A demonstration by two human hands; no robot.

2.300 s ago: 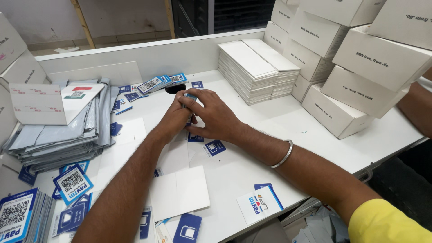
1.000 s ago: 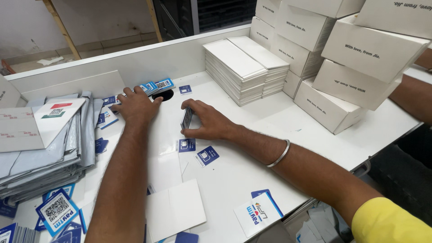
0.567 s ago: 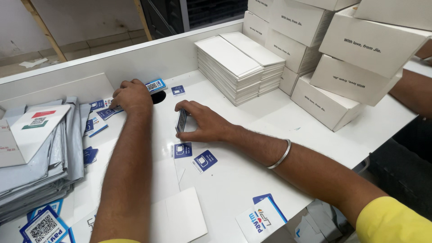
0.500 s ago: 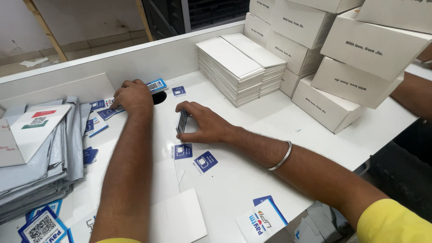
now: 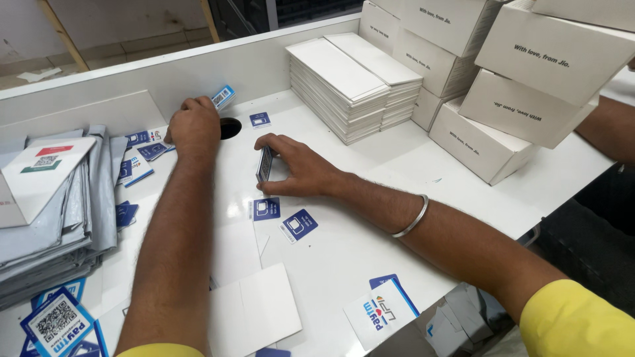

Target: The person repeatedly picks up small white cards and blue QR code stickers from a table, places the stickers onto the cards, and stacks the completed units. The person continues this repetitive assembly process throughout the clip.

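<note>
I see a white table (image 5: 397,218) with a raised back wall. At ten o'clock my left hand (image 5: 193,125) pinches one blue card (image 5: 223,96) above a round hole (image 5: 229,127). Centre, my right hand (image 5: 297,168) grips a card stack (image 5: 265,164) on edge, squared. White boxes (image 5: 529,79) sit at two o'clock.

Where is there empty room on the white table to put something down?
Bare table lies between the right hand, the flat white stack and the boxes. It is crowded on the left, around the grey bags and blue cards.
</note>
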